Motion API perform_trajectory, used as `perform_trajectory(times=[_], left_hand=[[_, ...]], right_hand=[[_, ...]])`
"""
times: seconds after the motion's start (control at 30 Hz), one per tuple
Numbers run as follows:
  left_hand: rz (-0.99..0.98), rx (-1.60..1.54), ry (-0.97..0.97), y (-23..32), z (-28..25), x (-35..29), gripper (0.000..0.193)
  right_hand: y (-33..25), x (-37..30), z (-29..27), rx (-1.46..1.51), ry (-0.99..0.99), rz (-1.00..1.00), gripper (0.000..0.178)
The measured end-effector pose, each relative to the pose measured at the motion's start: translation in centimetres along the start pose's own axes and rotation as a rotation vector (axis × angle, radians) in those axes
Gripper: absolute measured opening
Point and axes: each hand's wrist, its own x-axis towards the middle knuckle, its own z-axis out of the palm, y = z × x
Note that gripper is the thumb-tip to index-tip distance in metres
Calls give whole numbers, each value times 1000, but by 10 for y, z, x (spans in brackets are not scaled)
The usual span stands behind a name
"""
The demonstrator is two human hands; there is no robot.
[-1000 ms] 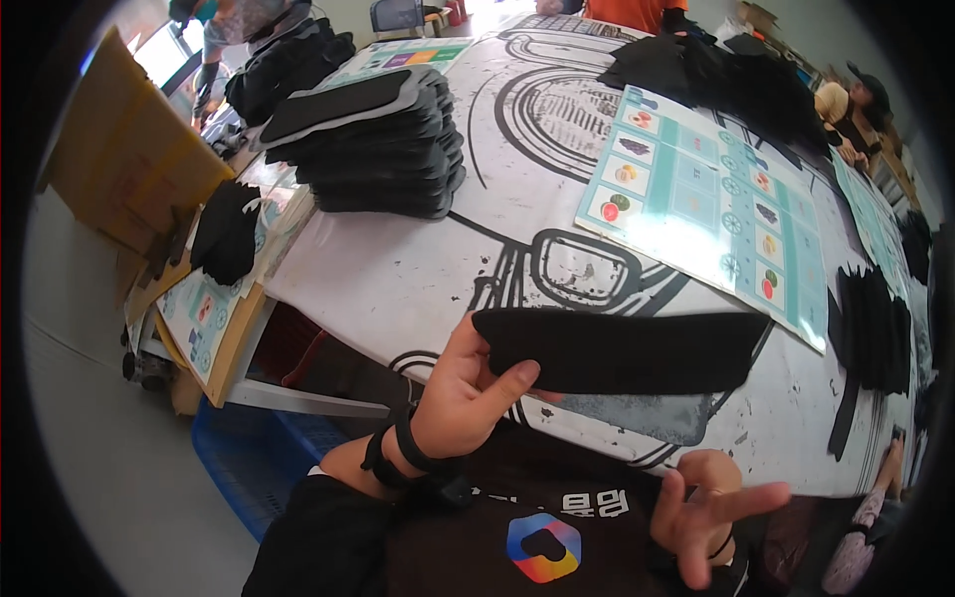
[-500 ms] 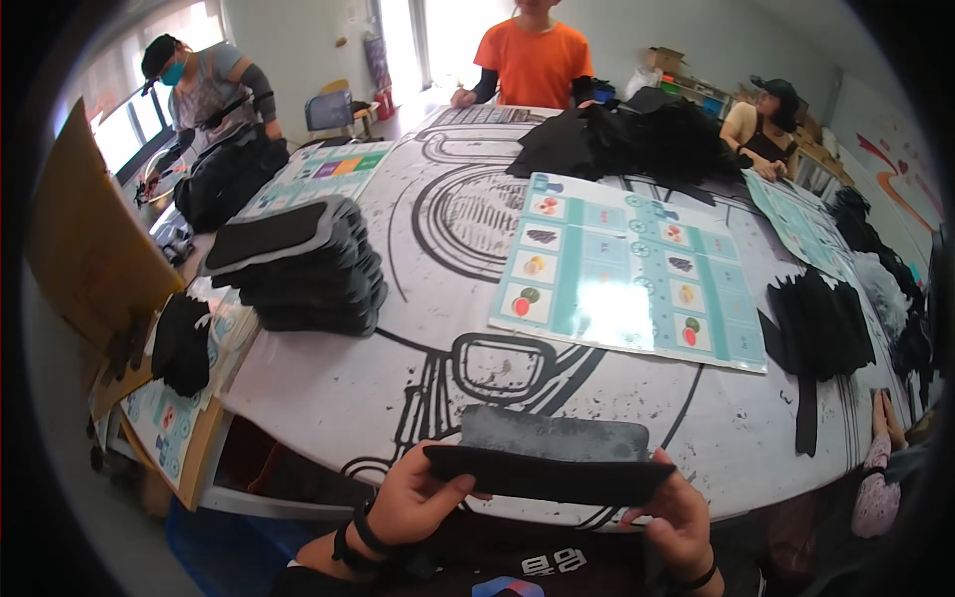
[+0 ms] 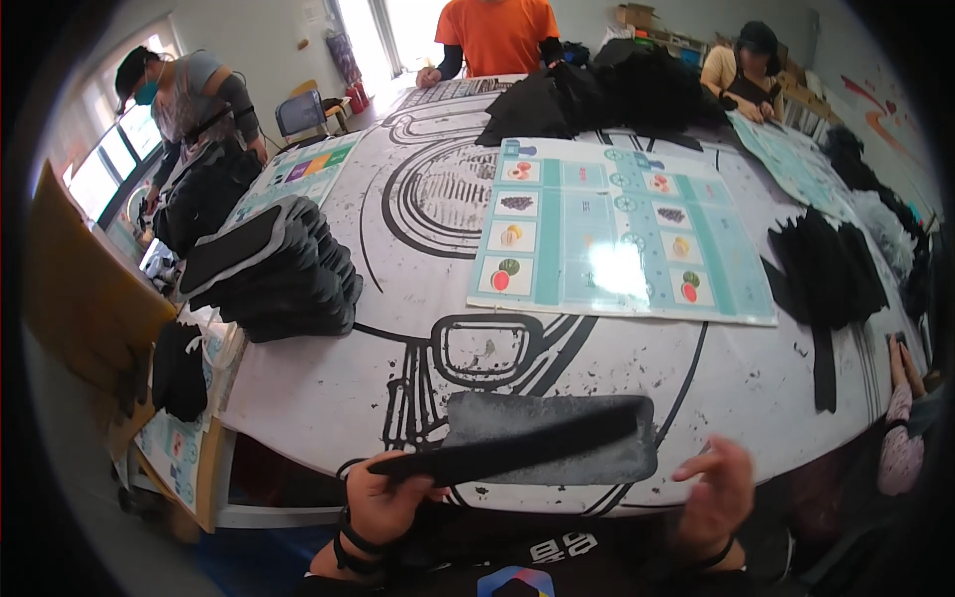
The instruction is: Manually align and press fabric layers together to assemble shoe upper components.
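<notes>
My left hand (image 3: 383, 502) pinches one end of a long black fabric strip (image 3: 517, 448), held tilted with its far end up to the right. Beneath it a dark grey rounded rectangular panel (image 3: 587, 463) lies flat at the table's near edge, partly covered by the strip. My right hand (image 3: 718, 493) is raised just right of the panel, fingers apart and a little blurred, holding nothing.
A tall stack of grey-edged black pads (image 3: 274, 279) stands at left. A glossy picture mat (image 3: 552, 269) lies ahead. Black fabric heaps sit at the back (image 3: 647, 95) and right (image 3: 831, 269). Three other people are around the table; another person's hands (image 3: 903, 368) rest at the right edge.
My right hand has let go of the black strip and moved away to the right. The strip has tilted, its right end rising, and more of the grey panel shows.
</notes>
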Motion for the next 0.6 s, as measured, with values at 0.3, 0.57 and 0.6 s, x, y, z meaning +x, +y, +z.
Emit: perform_trajectory(times=[0.3,0.57,0.6], left_hand=[[319,-425,610,7,-7,9,29],[213,-524,478,27,20,17,21],[225,-516,508,27,22,15,21]], right_hand=[[-37,30,-14,255,466,-648,56],[-48,52,-31,1478,-195,-404,56],[-51,56,-24,1177,-126,-412,56]])
